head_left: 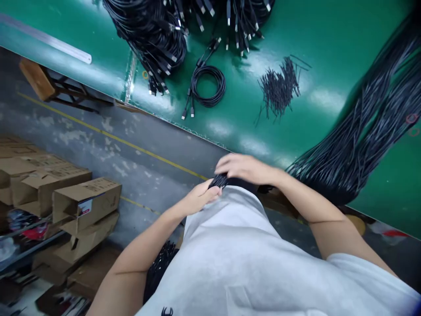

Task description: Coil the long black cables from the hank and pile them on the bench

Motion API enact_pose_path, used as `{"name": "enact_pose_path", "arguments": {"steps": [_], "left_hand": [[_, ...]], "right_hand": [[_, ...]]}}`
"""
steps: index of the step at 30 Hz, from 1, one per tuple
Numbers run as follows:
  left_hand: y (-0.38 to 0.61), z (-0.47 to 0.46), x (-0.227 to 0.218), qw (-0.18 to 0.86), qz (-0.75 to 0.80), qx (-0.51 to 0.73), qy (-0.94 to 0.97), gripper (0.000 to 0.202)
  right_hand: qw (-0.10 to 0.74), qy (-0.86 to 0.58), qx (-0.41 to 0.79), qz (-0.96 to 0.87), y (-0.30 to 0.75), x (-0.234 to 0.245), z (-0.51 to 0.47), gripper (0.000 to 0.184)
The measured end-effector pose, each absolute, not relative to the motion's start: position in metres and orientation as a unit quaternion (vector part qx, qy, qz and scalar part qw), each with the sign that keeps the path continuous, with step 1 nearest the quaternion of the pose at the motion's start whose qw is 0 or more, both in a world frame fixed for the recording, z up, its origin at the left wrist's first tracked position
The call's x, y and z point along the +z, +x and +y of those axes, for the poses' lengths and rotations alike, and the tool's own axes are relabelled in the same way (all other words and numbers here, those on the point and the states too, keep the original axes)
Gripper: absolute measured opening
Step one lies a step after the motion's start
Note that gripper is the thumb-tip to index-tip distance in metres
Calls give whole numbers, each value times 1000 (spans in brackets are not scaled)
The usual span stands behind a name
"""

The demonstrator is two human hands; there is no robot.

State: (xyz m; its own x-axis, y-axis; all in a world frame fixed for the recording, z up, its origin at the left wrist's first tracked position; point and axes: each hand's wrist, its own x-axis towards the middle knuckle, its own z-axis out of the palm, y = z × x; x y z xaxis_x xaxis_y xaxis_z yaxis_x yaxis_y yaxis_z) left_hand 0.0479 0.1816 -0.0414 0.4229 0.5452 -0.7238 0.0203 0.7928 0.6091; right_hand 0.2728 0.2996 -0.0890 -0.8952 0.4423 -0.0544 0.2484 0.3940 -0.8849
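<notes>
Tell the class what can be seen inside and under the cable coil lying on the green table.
Inside the coil, only the green table shows. The strip of table directly under its loops is covered, so anything there cannot be seen.

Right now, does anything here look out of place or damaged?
A few black strips lie astray beside their pile on the green table; the grey floor has pale, patchy marks, perhaps worn paint.
</notes>
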Motion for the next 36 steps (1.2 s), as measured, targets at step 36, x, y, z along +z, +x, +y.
{"name": "enact_pose_path", "arguments": {"steps": [36], "left_hand": [[72,244,-35,737,460,291,400,44]], "right_hand": [[180,-569,624,-504,304,-109,269,26]]}}
